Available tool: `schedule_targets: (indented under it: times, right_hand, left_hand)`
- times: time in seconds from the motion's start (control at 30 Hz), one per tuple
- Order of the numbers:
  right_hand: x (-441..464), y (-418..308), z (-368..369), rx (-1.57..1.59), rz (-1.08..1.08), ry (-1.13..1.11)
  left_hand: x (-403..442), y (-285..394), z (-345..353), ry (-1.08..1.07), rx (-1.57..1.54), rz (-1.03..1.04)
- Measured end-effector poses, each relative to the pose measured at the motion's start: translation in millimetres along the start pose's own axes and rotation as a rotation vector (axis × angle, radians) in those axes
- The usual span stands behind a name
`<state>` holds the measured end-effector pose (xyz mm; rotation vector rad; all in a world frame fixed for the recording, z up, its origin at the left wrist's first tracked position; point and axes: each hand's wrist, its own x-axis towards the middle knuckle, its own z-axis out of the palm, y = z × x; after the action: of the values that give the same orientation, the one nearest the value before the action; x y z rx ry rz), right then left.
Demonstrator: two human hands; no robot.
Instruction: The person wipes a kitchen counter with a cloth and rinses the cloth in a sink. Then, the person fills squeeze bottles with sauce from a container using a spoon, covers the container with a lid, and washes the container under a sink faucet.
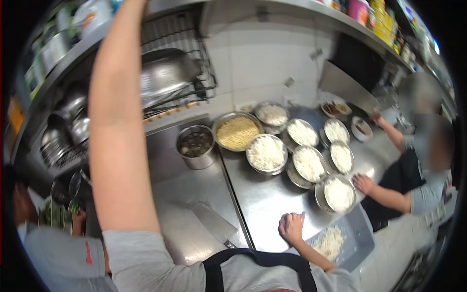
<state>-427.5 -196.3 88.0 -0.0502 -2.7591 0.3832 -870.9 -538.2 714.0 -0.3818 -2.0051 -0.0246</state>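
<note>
My left arm reaches up along the left side, its hand beyond the top edge. My right hand (292, 228) rests on the steel counter (258, 199) with curled fingers, closed round something small and bluish that I cannot make out. Beyond it, several metal bowls of white rice stand close together, the nearest a bowl (339, 194) to its right. A grey tub (362, 243) with loose rice lies beside my right forearm. A wide cleaver-like blade (214, 221) lies flat to the left of my right hand.
A bowl of yellow grains (238, 132) and a pot of dark pieces (195, 146) stand further back. One person's hand (362, 184) touches the counter at right; another person (68, 253) is at left. A shelf (301, 6) and a rack (206, 63) hang above.
</note>
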Motion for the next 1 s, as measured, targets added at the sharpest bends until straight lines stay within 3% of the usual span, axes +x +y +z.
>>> schedule_targets:
  times: [0.03, 0.07, 0.1, 0.13, 0.2, 0.23, 0.27, 0.37, 0.5, 0.57, 0.8, 0.83, 0.9, 0.97, 1.0]
  right_hand:
    - [1.2, 0.2, -2.4, -0.006, 0.006, -0.025]
    - [1.9, 1.3, -2.1, -0.014, 0.006, -0.021]
    - [1.8, 2.2, -2.3, -0.021, 0.005, -0.017]
    - [2.1, 1.7, -4.3, -0.008, 0.005, -0.017]
    - [3.2, 2.4, -5.9, 0.019, 0.002, -0.017]
    - [4.2, 2.8, -6.2, 0.032, 0.008, -0.02]
    - [4.5, 5.4, -5.2, 0.019, 0.012, -0.023]
    - [3.5, 3.5, -6.9, 0.019, 0.03, -0.019]
    - [5.3, 2.4, -12.4, 0.031, 0.029, -0.025]
    - [6.7, 5.4, -8.7, 0.039, 0.027, -0.016]
    - [2.7, 6.0, -2.3, 0.101, 0.021, -0.001]
    - [2.0, 6.2, -2.9, 0.082, 0.017, 0.006]
    - [2.7, 8.2, -1.9, 0.075, 0.011, -0.002]
    - [2.0, 5.3, -4.6, 0.063, 0.007, 0.005]
    - [2.0, 4.9, -4.4, 0.06, 0.006, 0.002]
  left_hand:
    - [-10.5, 13.2, -12.2, 0.057, 0.171, -0.017]
    - [-0.7, 4.9, -13.8, -0.094, -0.313, 0.069]
    - [-15.4, 25.2, -34.2, 0.01, -0.208, -0.047]
    - [-41.2, 70.4, -79.0, -0.087, -0.046, 0.018]
    - [-46.7, 77.7, -74.8, 0.065, -0.428, -0.15]
    - [-42.2, 75.7, -73.6, 0.088, -0.483, -0.198]
    - [-42.4, 68.9, -67.2, 0.214, -0.389, -0.093]
    - [-44.0, 74.3, -69.1, 0.197, -0.357, -0.137]
    - [-42.5, 66.0, -65.3, 0.185, -0.666, -0.039]
    - [-37.5, 57.8, -64.6, 0.126, -0.877, -0.156]
    - [-54.7, 80.2, -100.2, -0.237, -0.685, -0.494]
    - [-34.5, 48.4, -79.7, -0.226, -0.635, -0.323]
    - [-51.5, 54.1, -87.3, -0.123, -0.639, -0.279]
    - [-58.8, 62.3, -93.7, -0.021, -0.928, -0.396]
    - [-64.2, 66.8, -101.7, -0.038, -0.916, -0.418]
